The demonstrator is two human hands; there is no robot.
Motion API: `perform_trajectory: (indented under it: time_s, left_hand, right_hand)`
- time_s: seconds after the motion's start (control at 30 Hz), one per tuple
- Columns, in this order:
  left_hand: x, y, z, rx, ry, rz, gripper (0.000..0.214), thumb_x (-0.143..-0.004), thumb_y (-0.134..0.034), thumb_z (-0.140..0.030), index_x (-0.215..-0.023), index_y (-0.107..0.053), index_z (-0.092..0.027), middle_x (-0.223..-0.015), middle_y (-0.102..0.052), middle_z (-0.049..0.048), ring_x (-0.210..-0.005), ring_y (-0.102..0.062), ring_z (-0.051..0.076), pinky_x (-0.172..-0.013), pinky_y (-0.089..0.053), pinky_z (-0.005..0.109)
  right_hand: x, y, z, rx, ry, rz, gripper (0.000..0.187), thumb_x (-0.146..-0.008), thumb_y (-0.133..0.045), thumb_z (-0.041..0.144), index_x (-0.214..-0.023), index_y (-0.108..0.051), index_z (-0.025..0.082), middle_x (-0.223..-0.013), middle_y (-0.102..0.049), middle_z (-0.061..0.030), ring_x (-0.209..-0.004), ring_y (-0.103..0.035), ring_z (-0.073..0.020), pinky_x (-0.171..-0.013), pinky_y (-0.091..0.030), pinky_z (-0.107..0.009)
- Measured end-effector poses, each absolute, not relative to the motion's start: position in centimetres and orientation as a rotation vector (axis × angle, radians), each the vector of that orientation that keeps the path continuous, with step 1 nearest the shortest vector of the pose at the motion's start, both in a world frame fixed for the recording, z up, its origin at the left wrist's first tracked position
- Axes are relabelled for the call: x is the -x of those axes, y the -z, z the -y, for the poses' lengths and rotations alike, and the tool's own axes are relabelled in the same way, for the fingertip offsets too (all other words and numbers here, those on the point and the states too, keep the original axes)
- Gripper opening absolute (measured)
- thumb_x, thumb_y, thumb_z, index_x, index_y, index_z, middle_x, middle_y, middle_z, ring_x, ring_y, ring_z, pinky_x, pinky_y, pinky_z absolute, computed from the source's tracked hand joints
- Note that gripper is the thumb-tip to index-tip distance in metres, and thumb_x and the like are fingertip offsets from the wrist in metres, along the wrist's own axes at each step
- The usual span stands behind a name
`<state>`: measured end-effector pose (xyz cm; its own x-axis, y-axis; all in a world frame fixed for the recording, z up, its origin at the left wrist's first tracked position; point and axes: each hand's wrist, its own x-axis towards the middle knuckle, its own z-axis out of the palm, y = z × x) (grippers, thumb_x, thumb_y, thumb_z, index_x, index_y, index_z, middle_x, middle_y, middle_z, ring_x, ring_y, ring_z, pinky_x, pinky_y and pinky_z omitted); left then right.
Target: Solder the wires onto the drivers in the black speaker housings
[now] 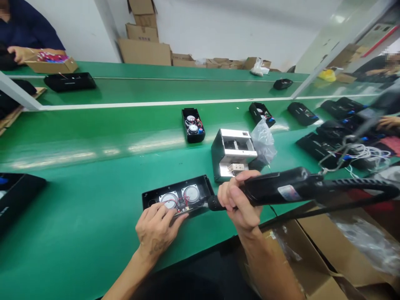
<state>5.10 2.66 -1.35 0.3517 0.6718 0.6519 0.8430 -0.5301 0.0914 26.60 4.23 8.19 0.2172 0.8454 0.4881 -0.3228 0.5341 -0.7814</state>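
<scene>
On the green bench in front of me lies an open black speaker housing [200, 185] with two round drivers, red wires and a small circuit board inside. My left hand [158, 227] is closed on its near edge, fingers over the rim. My right hand [240, 198] grips a black electric screwdriver [275, 187], held nearly level and hanging from a metal hook. Its tip points left at the housing's near right corner; whether it touches a screw is too small to tell. Behind my right hand stands a metal screw feeder [235, 152].
Another open housing [193, 129] sits farther back on the green bench [78, 200]. A clear plastic bag [263, 141] rests against the feeder. Dark housings and white cables [370, 156] crowd the right. Cardboard boxes [315, 254] stand below, right. Co-workers sit at far left and right.
</scene>
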Motion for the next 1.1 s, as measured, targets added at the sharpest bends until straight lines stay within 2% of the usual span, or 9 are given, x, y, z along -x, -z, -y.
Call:
perform_trajectory:
  time_s: [0.9,1.1]
  left_hand:
    - [-5.1,1.4,-2.6,2.360,0.963,1.368,0.022,-0.088,-0.077,-0.044,-0.080,-0.072,-0.024,-0.070,-0.068,0.0002,-0.084,-0.065,0.023,-0.075,-0.043,0.034]
    - [-5.1,1.4,-2.6,2.355,0.969,1.367,0.023,-0.086,-0.079,-0.045,-0.080,-0.071,-0.024,-0.071,-0.068,-0.0006,-0.084,-0.065,0.022,-0.074,-0.043,0.033]
  right_hand:
    - [-25.2,-6.7,-4.8,0.647,-0.926,1.158,0.020,-0.097,-0.064,0.019,-0.110,-0.051,0.029,-0.059,-0.046,0.0120,-0.043,-0.045,-0.0082,-0.046,-0.041,-0.023]
    - [-24.9,-6.6,-4.9,0.699,-0.920,1.160,0.021,-0.096,-0.067,0.025,-0.107,-0.049,0.029,-0.057,-0.044,0.0124,-0.041,-0.044,-0.0097,-0.044,-0.040,-0.025]
